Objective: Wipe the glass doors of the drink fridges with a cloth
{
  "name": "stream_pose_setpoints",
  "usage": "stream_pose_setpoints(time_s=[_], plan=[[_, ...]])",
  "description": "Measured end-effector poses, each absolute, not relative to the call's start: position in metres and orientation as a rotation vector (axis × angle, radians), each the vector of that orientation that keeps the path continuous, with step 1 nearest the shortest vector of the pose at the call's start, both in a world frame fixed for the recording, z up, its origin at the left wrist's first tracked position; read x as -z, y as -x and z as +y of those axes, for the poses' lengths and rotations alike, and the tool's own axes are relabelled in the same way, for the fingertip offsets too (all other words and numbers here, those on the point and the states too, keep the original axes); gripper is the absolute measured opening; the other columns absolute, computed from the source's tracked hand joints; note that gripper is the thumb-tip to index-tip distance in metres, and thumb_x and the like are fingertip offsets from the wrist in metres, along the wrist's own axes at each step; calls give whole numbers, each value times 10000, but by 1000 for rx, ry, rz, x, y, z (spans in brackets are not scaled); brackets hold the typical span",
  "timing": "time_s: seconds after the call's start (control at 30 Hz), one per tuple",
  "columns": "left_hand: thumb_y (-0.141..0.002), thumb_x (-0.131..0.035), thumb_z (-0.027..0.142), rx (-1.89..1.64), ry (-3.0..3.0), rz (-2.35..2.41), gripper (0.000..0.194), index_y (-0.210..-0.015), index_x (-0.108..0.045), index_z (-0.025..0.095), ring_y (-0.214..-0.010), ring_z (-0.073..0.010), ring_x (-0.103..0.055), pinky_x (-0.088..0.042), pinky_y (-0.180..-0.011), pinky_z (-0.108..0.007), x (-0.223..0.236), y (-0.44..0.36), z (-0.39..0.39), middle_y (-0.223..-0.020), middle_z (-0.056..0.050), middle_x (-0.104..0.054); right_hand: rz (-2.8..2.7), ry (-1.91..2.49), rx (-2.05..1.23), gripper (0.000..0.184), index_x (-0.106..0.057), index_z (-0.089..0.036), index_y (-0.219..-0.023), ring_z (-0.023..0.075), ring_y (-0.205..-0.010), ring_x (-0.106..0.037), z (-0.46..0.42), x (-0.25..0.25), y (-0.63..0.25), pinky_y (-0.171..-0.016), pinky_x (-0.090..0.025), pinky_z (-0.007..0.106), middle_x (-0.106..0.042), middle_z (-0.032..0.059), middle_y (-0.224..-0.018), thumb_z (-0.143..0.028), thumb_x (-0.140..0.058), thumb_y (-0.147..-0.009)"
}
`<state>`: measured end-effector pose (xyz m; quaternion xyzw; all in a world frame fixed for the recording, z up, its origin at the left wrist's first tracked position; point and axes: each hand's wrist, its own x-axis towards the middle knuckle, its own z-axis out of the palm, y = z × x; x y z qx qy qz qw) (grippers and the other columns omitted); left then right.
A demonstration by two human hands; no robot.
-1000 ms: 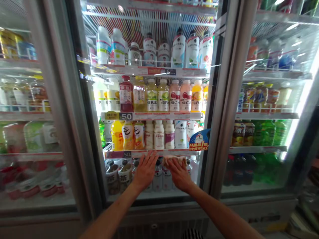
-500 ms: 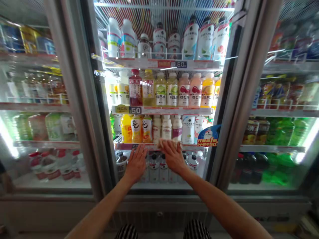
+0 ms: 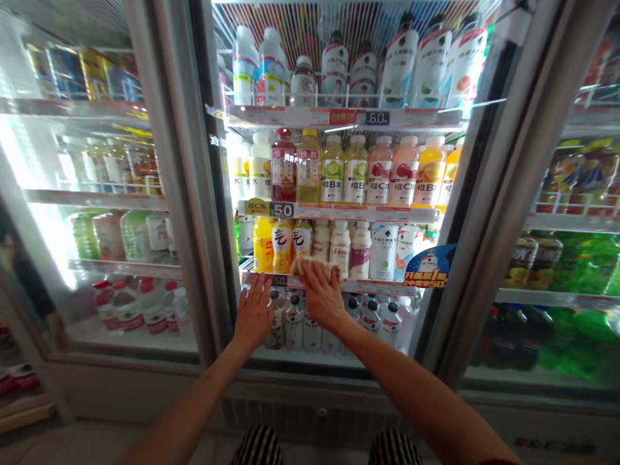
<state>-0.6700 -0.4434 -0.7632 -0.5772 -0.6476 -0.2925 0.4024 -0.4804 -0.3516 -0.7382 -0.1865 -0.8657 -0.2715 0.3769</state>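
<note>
My right hand [image 3: 323,297] presses a crumpled beige cloth [image 3: 303,266] against the glass door [image 3: 314,358] of an upright drinks fridge. The cloth lies under its fingers, in front of the third row of bottles. To its left, my left hand [image 3: 254,315] lies on the same glass with fingers spread and nothing in it. Behind the hands are a low shelf edge with a dark price tag [image 3: 279,281], yellow-orange bottles [image 3: 263,244] and white bottles [image 3: 340,245]. My right palm hides part of the bottom row.
A blue and red sticker [image 3: 429,266] is on the door's right side. Grey metal frames [image 3: 167,161] separate this door from stocked fridge sections on both sides. Several shelves hold upright bottles [image 3: 283,165]. My knees in striped cloth [image 3: 259,445] show at the bottom.
My right hand has slid the cloth leftward across the glass, toward the yellow-orange bottles. My left hand has also shifted left along the door. The whole view has swung a little left.
</note>
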Motion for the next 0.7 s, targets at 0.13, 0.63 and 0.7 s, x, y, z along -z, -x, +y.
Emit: stream_pose_setpoints(time_s=[0.13, 0.63, 0.7], plan=[[-833, -387, 200, 797, 1457, -1644, 586, -1396, -239, 139, -1362, -243, -193, -256, -1069, -463, 764, 677, -447, -1459, -140, -230, -2427, 164, 776, 578, -297, -145, -1384, 151, -1367, -211, -355, 752, 485, -1152, -80, 408, -286, 6, -1470, -100, -352, -810], [-834, -390, 245, 873, 1371, -1721, 577, -1379, -256, 111, -1353, -274, -212, -233, -1076, -499, 739, 701, -451, -1451, -172, -241, -2300, 364, 667, 591, -262, -197, -1394, 232, -1398, -83, -358, 701, 535, -1112, -60, 556, -162, 20, -1510, -134, -389, -821], [-837, -387, 251, 897, 1354, -1707, 581, -1383, -248, 112, -1356, -275, -203, -219, -1082, -499, 729, 704, -450, -1455, -170, -230, -2281, 381, 666, 607, -255, -205, -1397, 232, -1401, -61, -357, 693, 538, -1111, -53, 558, -159, 25, -1511, -134, -398, -812]])
